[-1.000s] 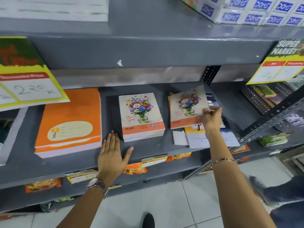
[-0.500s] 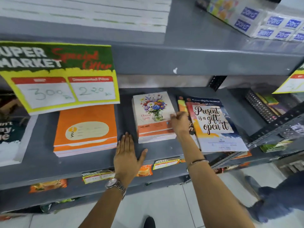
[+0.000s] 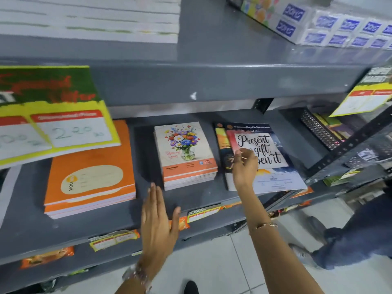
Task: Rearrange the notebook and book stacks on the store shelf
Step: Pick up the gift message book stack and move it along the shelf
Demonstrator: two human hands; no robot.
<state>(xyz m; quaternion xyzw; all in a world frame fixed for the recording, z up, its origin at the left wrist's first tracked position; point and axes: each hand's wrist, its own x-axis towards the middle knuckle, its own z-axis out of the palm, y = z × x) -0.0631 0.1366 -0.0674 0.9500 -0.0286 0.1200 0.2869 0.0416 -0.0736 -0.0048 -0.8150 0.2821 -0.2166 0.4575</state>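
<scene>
Three stacks lie on the grey middle shelf (image 3: 212, 200). At the left is a thick orange notebook stack (image 3: 91, 166). The flower-cover notebook stack (image 3: 185, 153) sits in the middle. On the right a book titled "Present is a gift, open it" (image 3: 269, 158) tops a loose pile. My right hand (image 3: 244, 166) hovers over that book's left part, fingers curled and apart, holding nothing. My left hand (image 3: 159, 221) lies flat and open over the shelf's front edge, just below the flower stack.
A yellow-green price sign (image 3: 53, 124) hangs over the orange stack. White boxes with blue labels (image 3: 331, 24) line the upper shelf. Dark books (image 3: 322, 130) fill the neighbouring bay at right. Another person's legs (image 3: 356, 236) stand at the lower right.
My right hand carried a flower notebook from the right pile onto the middle flower stack, let it go, and moved back right over the "Present" book. My left hand stayed at the shelf edge.
</scene>
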